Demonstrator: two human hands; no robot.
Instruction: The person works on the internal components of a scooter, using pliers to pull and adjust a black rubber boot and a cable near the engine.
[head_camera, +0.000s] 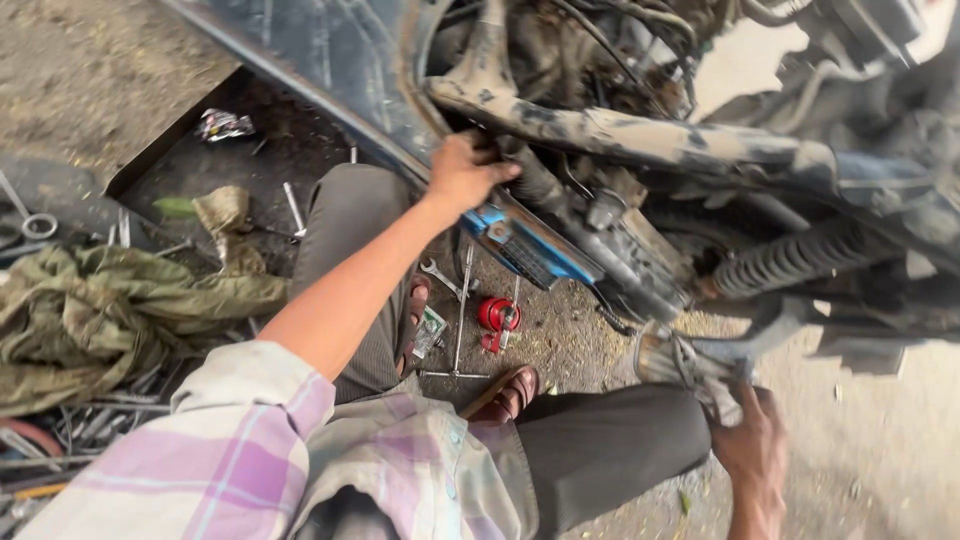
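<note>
One motorbike (700, 150) up top, stripped and muddy; its frame tube (640, 135) has its long axis running left to right, dropping slightly toward the right. One coil shock spring (800, 258) under it, axis also left-right, rising to the right. One blue box part (530, 245) bolted low, long axis slanting down to the right.

One green cloth heap (110, 310) on the ground at left, a pile of loose steel tools (95, 420) beside it, too many to count.

My two hands: left hand (463, 175) is up on the bike just below the frame tube, fingers curled closed over the edge there, just above the blue box. Right hand (755, 450) is low right, fingers closed around a dirty metal part (690, 362) under the bike; can't tell exactly what it is.

On the ground between my knees: one cross wrench (461, 310), long bar pointing up-down. One red round part (497, 315) just right of it. One small spanner (438, 275) to its left, tilted. Two sandals (510, 392).
</note>
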